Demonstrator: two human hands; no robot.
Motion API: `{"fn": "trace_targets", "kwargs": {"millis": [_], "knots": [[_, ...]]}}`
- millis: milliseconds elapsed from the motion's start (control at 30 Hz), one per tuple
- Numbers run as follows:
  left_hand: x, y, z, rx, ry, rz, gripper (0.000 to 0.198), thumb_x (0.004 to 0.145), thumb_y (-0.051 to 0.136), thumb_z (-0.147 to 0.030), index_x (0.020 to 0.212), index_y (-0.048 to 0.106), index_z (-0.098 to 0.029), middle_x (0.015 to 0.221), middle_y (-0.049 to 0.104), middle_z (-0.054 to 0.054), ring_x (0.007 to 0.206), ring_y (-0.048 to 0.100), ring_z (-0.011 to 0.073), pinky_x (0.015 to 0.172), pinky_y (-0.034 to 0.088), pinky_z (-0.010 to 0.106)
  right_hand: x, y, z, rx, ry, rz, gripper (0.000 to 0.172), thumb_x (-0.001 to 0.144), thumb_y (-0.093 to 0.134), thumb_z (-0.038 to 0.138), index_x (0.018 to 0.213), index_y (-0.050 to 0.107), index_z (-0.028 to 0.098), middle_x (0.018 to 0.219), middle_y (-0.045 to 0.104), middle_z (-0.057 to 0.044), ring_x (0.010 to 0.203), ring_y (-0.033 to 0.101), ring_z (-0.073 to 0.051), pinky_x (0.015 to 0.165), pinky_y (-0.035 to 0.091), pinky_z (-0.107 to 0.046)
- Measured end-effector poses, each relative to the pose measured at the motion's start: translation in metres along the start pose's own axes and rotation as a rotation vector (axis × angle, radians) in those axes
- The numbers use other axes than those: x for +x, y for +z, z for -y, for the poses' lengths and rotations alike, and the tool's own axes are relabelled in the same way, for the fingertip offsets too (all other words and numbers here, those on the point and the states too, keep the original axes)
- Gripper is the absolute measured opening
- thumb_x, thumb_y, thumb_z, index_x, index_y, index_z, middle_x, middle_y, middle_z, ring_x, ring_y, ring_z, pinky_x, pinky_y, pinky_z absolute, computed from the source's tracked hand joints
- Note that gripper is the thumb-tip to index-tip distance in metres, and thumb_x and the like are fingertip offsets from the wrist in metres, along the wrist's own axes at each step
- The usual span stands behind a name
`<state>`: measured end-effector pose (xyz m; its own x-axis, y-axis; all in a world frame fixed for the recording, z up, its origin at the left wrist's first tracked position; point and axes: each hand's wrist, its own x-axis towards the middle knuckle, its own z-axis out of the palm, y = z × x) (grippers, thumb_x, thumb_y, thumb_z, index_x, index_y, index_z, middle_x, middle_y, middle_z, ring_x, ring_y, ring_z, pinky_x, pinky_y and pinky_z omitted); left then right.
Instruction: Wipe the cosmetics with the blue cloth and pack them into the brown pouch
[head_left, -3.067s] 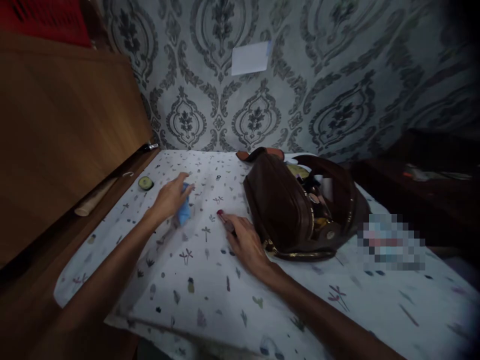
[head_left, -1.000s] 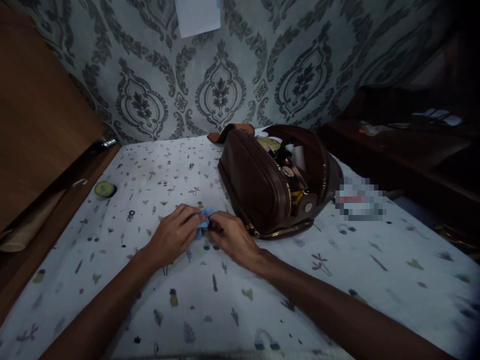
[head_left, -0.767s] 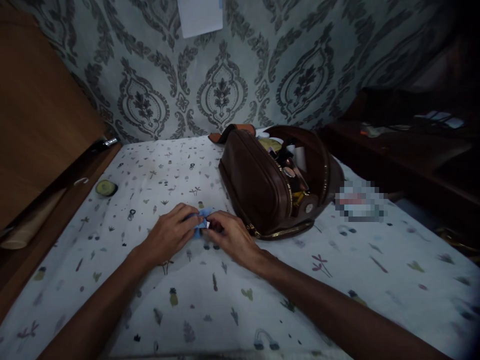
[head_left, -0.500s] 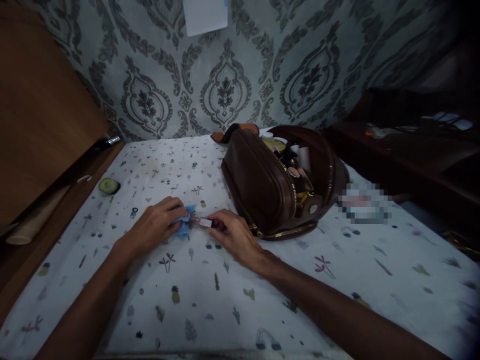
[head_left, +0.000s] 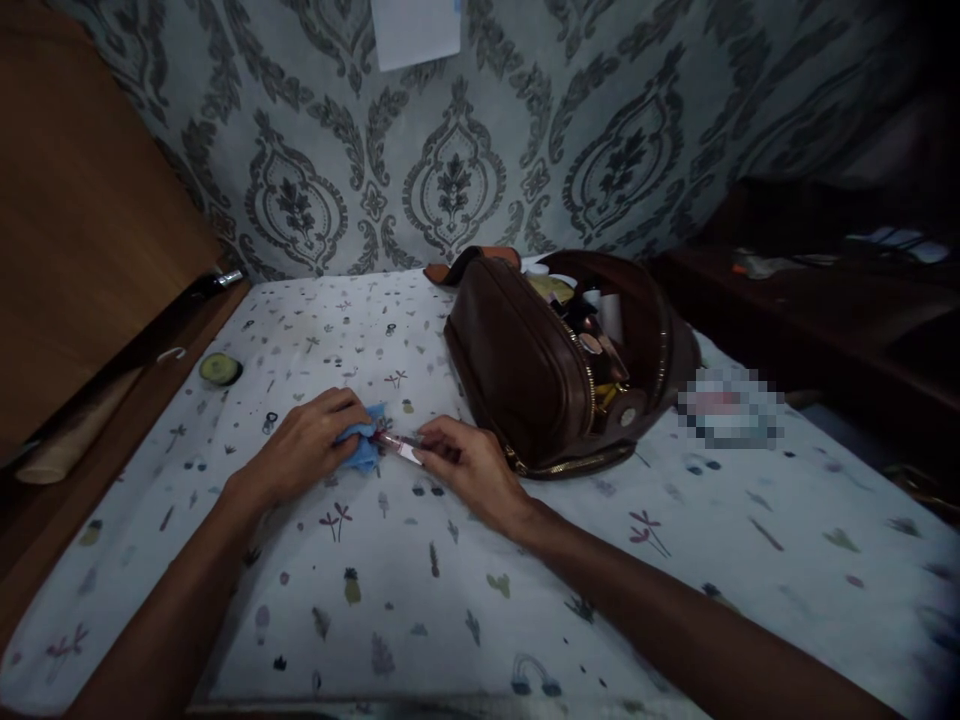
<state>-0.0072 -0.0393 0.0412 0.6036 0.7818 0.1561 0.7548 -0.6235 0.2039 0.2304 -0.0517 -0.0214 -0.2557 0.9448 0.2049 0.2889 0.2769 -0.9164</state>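
Note:
My left hand [head_left: 311, 440] is closed on a crumpled blue cloth [head_left: 365, 455], its fingers bunched over it near the middle of the bed-like surface. A small slim tube with a pale label [head_left: 403, 447], which looks like a lip gloss, is pinched by its right end in my right hand [head_left: 472, 470]. The tube's left end meets the cloth and is partly hidden by it. Just beyond my right hand stands a brown leather bag [head_left: 517, 370], unzipped, with several cosmetic items [head_left: 600, 330] showing inside.
A round green-topped container [head_left: 220, 369] lies at the left, near a wooden panel [head_left: 97, 220]. White printed fabric [head_left: 420, 620] covers the surface. A blurred-out item [head_left: 731, 408] sits right of the bag, and patterned wallpaper [head_left: 454, 180] rises behind.
The tube has turned slightly in my right hand, and more of its clear part shows beside the cloth. Both hands stay in nearly the same place.

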Motion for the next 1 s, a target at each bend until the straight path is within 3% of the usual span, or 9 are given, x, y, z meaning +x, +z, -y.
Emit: {"fn": "trace_targets", "kwargs": {"millis": [133, 267, 500, 700, 867, 1000], "knots": [[0.003, 0.005, -0.012, 0.005, 0.087, -0.209, 0.020, 0.097, 0.046, -0.018, 0.108, 0.062, -0.019, 0.108, 0.062, 0.009, 0.098, 0.059, 0.0214, 0.077, 0.050, 0.032, 0.000, 0.000, 0.002, -0.079, -0.033, 0.066, 0.019, 0.079, 0.074, 0.013, 0.096, 0.067, 0.020, 0.079, 0.064, 0.002, 0.068, 0.059, -0.012, 0.063, 0.045, -0.023], [0.007, 0.019, -0.028, 0.032, 0.242, -0.282, 0.022, 0.098, 0.044, -0.014, 0.113, 0.060, -0.018, 0.108, 0.062, 0.011, 0.097, 0.057, 0.0223, 0.077, 0.051, 0.034, 0.000, 0.001, 0.002, -0.215, -0.084, 0.071, 0.016, 0.078, 0.073, 0.008, 0.087, 0.065, 0.019, 0.085, 0.056, 0.001, 0.074, 0.057, -0.013, 0.070, 0.047, -0.025], [0.009, 0.032, -0.038, 0.151, 0.335, -0.155, 0.021, 0.098, 0.040, -0.010, 0.103, 0.060, -0.015, 0.101, 0.062, 0.011, 0.089, 0.053, 0.0222, 0.069, 0.051, 0.034, -0.002, 0.005, 0.000, -0.299, -0.093, 0.081, 0.014, 0.077, 0.073, 0.009, 0.082, 0.063, 0.017, 0.096, 0.051, -0.003, 0.086, 0.056, -0.017, 0.080, 0.048, -0.031], [0.002, 0.013, -0.020, 0.257, 0.181, 0.000, 0.021, 0.092, 0.048, -0.010, 0.105, 0.062, -0.018, 0.105, 0.061, 0.009, 0.094, 0.055, 0.0241, 0.064, 0.048, 0.032, -0.004, 0.004, 0.001, -0.262, -0.104, 0.051, 0.016, 0.078, 0.072, 0.007, 0.083, 0.062, 0.019, 0.089, 0.054, 0.000, 0.077, 0.055, -0.014, 0.073, 0.045, -0.027], [0.001, 0.003, -0.005, 0.188, 0.089, 0.041, 0.023, 0.094, 0.047, -0.013, 0.107, 0.064, -0.021, 0.104, 0.061, 0.007, 0.092, 0.057, 0.0217, 0.064, 0.046, 0.029, -0.003, 0.000, 0.000, -0.129, -0.091, 0.062, 0.016, 0.081, 0.067, 0.009, 0.092, 0.065, 0.021, 0.076, 0.059, 0.003, 0.071, 0.056, -0.014, 0.066, 0.042, -0.024], [0.001, 0.002, -0.004, 0.139, 0.087, 0.040, 0.025, 0.093, 0.046, -0.013, 0.106, 0.065, -0.020, 0.104, 0.062, 0.008, 0.091, 0.058, 0.0212, 0.067, 0.047, 0.030, -0.003, 0.001, -0.002, 0.071, 0.021, 0.078, 0.011, 0.082, 0.067, 0.016, 0.093, 0.066, 0.020, 0.071, 0.060, 0.004, 0.066, 0.055, -0.013, 0.060, 0.042, -0.022]]}}
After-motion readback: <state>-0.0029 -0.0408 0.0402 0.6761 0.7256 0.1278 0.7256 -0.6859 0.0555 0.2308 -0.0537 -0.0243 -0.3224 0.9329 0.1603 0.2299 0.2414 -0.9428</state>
